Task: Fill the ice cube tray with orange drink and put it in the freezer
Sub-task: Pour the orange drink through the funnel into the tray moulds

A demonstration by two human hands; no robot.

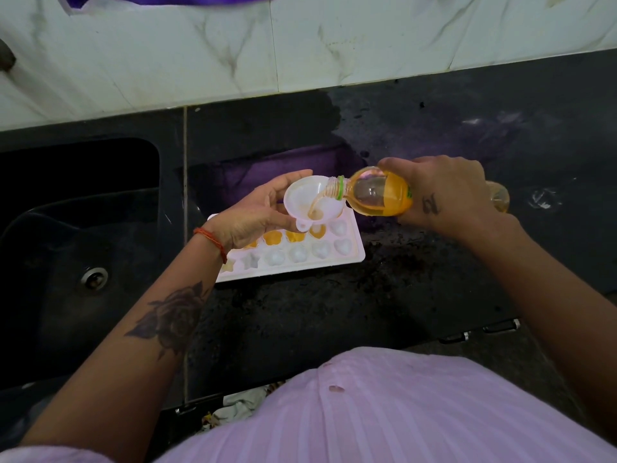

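Head: left hand (257, 212) holds funnel (312, 198), hiding tray (350, 259) corner; right hand (444, 192) grips bottle (377, 195).

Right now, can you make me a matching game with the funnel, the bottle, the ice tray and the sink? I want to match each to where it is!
Things:
1. funnel
2. orange drink bottle
3. ice cube tray
4. sink

Places:
A. lying flat on the black counter
B. held in the left hand, above the tray
C. set into the counter at the far left
D. tipped in the right hand, pouring

Pairs: 1-B, 2-D, 3-A, 4-C
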